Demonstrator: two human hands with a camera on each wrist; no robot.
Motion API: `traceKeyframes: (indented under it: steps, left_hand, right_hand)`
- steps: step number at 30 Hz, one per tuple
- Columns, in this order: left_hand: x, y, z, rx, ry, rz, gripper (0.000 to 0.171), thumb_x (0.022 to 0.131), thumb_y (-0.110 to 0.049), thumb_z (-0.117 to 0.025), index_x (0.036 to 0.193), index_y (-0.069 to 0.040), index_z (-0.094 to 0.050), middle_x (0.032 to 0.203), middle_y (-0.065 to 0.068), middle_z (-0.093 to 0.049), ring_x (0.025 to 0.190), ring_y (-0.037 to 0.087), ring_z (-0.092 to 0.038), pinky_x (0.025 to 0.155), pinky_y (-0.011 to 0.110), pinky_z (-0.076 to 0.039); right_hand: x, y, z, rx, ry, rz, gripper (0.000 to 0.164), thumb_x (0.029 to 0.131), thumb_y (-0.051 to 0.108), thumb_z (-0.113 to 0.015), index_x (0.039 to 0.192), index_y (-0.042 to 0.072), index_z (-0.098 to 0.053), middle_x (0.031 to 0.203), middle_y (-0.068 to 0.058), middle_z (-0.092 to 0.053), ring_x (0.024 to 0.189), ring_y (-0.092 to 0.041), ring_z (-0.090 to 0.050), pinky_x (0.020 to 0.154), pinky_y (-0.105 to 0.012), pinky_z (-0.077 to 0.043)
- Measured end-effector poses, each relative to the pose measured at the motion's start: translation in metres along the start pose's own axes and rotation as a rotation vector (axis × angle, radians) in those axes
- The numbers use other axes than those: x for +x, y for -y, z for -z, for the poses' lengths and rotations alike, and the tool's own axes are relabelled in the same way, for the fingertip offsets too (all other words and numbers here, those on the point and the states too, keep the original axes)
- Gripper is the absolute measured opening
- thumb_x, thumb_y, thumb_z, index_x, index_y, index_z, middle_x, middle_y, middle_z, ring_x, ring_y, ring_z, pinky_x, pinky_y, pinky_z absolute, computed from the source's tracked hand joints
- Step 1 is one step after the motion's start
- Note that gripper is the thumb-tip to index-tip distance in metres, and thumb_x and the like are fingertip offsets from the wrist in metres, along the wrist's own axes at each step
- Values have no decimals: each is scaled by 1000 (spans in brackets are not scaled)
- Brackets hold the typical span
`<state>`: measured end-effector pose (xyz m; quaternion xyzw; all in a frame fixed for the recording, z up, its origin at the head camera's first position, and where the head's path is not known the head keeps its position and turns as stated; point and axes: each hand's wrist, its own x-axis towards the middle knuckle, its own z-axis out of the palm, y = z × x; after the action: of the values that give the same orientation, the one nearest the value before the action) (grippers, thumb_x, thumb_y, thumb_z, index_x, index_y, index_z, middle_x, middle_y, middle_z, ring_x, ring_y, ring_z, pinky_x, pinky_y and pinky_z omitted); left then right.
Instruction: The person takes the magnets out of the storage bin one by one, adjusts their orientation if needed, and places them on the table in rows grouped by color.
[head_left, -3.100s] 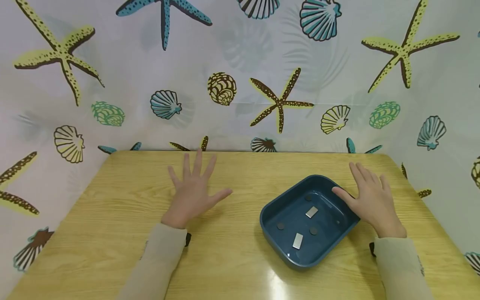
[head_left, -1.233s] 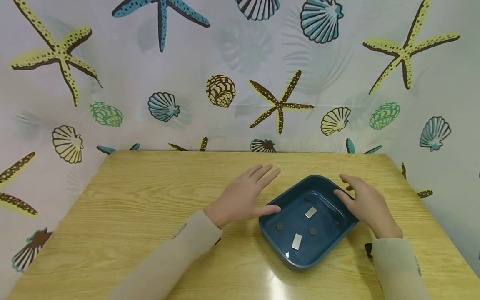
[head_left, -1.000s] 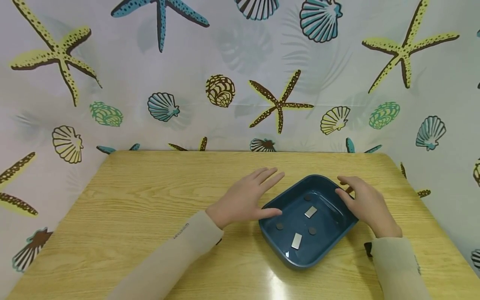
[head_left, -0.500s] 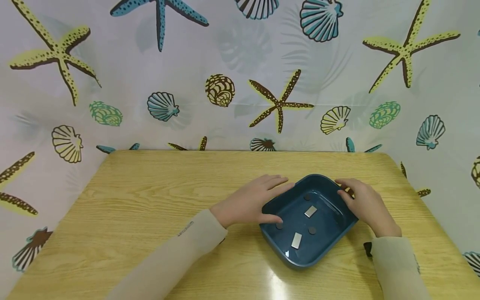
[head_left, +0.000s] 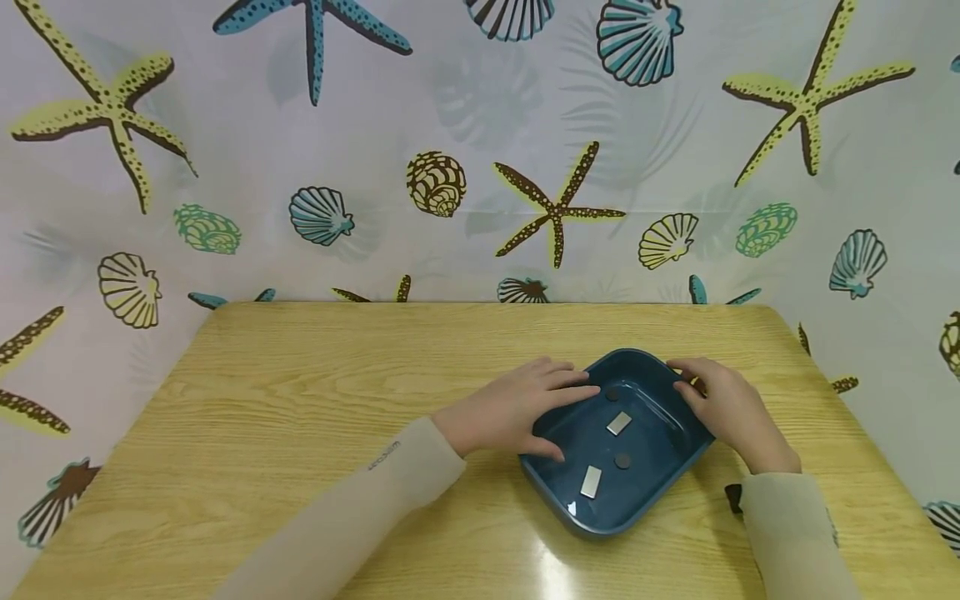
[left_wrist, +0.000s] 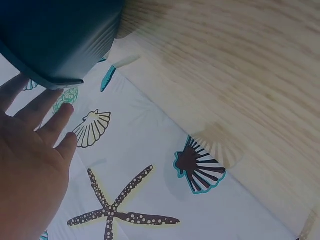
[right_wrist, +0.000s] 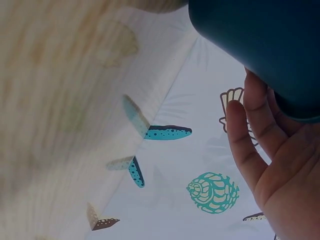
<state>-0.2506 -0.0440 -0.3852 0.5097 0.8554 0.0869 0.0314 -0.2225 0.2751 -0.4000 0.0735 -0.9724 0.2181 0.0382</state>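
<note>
At blue tray, left hand, right hand; both partly hide it

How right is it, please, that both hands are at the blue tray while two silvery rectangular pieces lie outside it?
The silvery rectangular pieces lie inside the blue tray, not outside, as the head view shows; the left hand and right hand are indeed at it.

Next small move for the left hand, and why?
Probably curl the left hand onto the left side of the glossy dark-blue, round-cornered rectangular tub: its fingers reach over that side spread, not closed, while the right hand straddles the opposite side, thumb inside, fingers outside.
</note>
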Motion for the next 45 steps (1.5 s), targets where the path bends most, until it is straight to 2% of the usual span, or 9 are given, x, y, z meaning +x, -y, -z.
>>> traceKeyframes:
  steps: [4, 12, 20, 25, 29, 45]
  left_hand:
    - [-1, -2, -1, 8, -8, 28, 94, 85, -50, -82, 161, -20, -36, 167, 8, -36, 156, 28, -32, 130, 45, -27]
    - [1, -4, -5, -13, 3, 139, 98, 86, -47, -82, 163, -15, -31, 171, 7, -29, 157, 25, -32, 127, 39, -33]
    - [2, -6, -6, -88, 60, 232, 79, 97, -30, -74, 162, -11, -33, 168, 7, -34, 154, 24, -39, 122, 37, -40]
    - [3, -4, -8, -128, 57, 246, 66, 101, -15, -66, 160, -10, -37, 162, 8, -45, 148, 22, -48, 118, 35, -45]
    - [3, -3, -10, -147, 47, 242, 63, 102, -8, -61, 160, -11, -37, 158, 8, -50, 143, 20, -53, 115, 32, -48]
    - [7, 10, -12, -302, 3, 259, 58, 101, -2, -61, 156, -12, -46, 152, 9, -57, 139, 22, -57, 113, 34, -50]
  right_hand:
    - [0, 0, 0, -1, 3, -3, 36, 102, 11, -63, 138, 4, -63, 107, -16, -72, 79, -19, -60, 66, -33, -47]
    - [0, -1, -1, -1, -8, 4, 35, 102, 10, -64, 136, 3, -64, 106, -16, -72, 79, -20, -61, 67, -34, -48]
    - [-1, -2, -1, -2, -3, 0, 36, 102, 10, -64, 137, 4, -64, 105, -15, -73, 78, -19, -60, 66, -33, -47]
    - [-1, -3, -1, -5, -3, -2, 36, 102, 11, -64, 137, 4, -64, 105, -15, -73, 78, -19, -61, 66, -33, -48]
    - [-1, -4, -1, -5, -1, -1, 36, 102, 11, -63, 137, 5, -64, 106, -15, -73, 78, -18, -61, 66, -33, -48]
    - [-2, -5, 1, -28, 20, -3, 37, 102, 12, -64, 138, 3, -63, 108, -16, -74, 83, -21, -64, 69, -37, -52]
